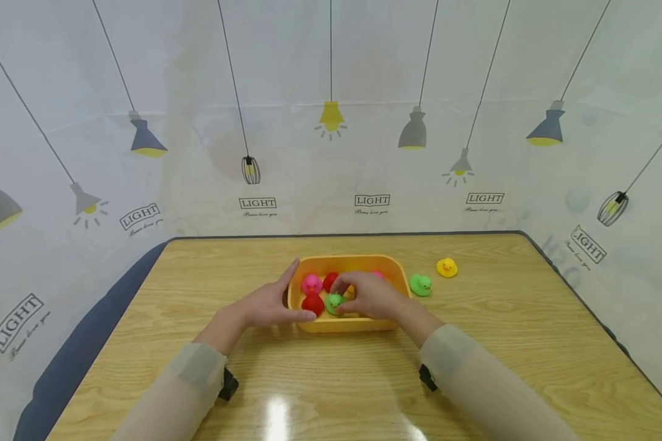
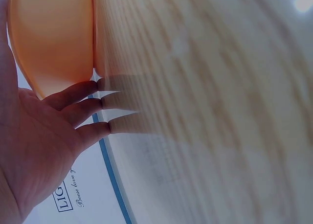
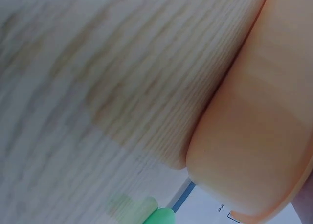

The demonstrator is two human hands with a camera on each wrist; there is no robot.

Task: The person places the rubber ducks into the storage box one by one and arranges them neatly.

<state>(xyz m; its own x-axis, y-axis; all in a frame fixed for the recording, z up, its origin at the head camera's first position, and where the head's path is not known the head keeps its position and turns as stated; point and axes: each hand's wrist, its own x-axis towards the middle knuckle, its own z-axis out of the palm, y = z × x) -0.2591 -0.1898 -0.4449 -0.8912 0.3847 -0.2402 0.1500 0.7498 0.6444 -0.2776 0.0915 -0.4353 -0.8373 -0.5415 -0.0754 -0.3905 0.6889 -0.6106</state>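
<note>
A yellow-orange plastic basket stands on the table with several rubber ducks in it. My left hand is at its left end, thumb along the front rim and fingers extended beside the wall; the left wrist view shows these fingers straight. Over the basket, my right hand curls its thumb and fingers about a green rubber duck, seemingly pinching it. Near it lie a pink duck, a red duck and another red one. My right hand partly hides the basket's contents.
On the table, right of the basket, sit another green duck and a yellow duck. A pale backdrop printed with lamps rises behind the table's far edge.
</note>
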